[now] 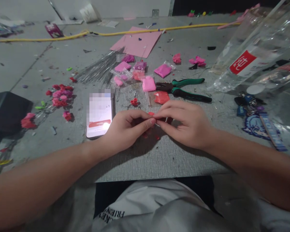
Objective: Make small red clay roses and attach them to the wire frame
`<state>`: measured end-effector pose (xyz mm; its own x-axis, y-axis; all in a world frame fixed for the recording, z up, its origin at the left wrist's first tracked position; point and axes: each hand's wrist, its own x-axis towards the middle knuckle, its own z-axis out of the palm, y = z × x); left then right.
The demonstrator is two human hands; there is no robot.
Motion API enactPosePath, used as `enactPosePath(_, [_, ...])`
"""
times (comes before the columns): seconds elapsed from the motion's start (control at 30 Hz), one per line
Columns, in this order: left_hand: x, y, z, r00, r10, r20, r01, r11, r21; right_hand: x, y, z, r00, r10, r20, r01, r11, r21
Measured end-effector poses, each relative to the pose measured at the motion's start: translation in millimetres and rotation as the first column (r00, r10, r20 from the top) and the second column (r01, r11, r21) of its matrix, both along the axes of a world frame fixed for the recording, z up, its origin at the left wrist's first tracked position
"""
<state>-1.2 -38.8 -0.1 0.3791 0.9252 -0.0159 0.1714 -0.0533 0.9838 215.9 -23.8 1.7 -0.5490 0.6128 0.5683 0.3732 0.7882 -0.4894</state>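
Note:
My left hand [131, 127] and my right hand [186, 122] meet over the near part of the table, fingertips pinched together. Between them shows a bit of red modelling clay [151, 113], mostly covered by the fingers. Small red scraps [157, 137] lie on the table beneath. Just beyond the hands are a bag of red clay [161, 97] and a small red clay flower [134, 102] on a thin wire. A lit phone [100, 112] lies beside my left hand, its upper screen blurred out.
Green-handled pliers [189, 82] lie beyond my right hand, near several pink clay bags [163, 70]. Thin wires [99, 69] fan out behind the phone. Finished-looking clay flowers [62, 94] cluster left. Plastic bottles [246, 61] lean at right, near a keychain [259, 124]. A yellow cable [135, 31] crosses behind.

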Motion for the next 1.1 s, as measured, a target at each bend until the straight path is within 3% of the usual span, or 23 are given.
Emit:
enactPosePath(0.13, [0.7,1.4,0.8,0.999,-0.010,-0.036,0.011,1.000,0.026,0.7,3.4,-2.0,1.000,0.005,0.028,-0.005,1.000,0.004])
enactPosePath(0.3, [0.9,-0.5,-0.3,0.995,0.077,-0.059,-0.074,0.996,0.057,1.5,5.2,-2.4,0.998,0.031,0.059,-0.032,0.999,0.011])
enactPosePath(0.43, [0.2,-2.2,0.3,0.997,0.024,-0.072,-0.022,0.999,0.028,1.4,3.2,1.6,0.992,0.063,0.106,-0.062,0.998,-0.020])
enactPosePath(0.6, [0.7,-1.1,-1.5,0.998,0.036,0.042,-0.033,0.998,-0.060,4.0,12.8,-0.7,0.990,-0.140,0.006,0.139,0.984,-0.107])
enactPosePath(0.73, [2.2,1.9,-4.7,0.987,0.108,0.117,-0.091,0.986,-0.142,1.5,24.2,-11.4,0.986,-0.118,0.117,0.120,0.993,-0.010])
enactPosePath(0.83, [2.7,4.0,-6.8,0.979,0.147,0.143,-0.121,0.977,-0.175,-3.2,26.0,-15.8,0.970,-0.082,0.228,0.091,0.995,-0.029])
enactPosePath(0.93, [3.0,5.6,-7.8,0.968,0.180,0.176,-0.144,0.969,-0.198,-6.4,21.4,-14.1,0.943,-0.061,0.327,0.072,0.997,-0.020])
enactPosePath(1.1, [2.5,7.4,-8.2,0.947,0.213,0.242,-0.151,0.956,-0.253,-8.1,11.9,-8.0,0.848,-0.096,0.521,0.024,0.990,0.142])
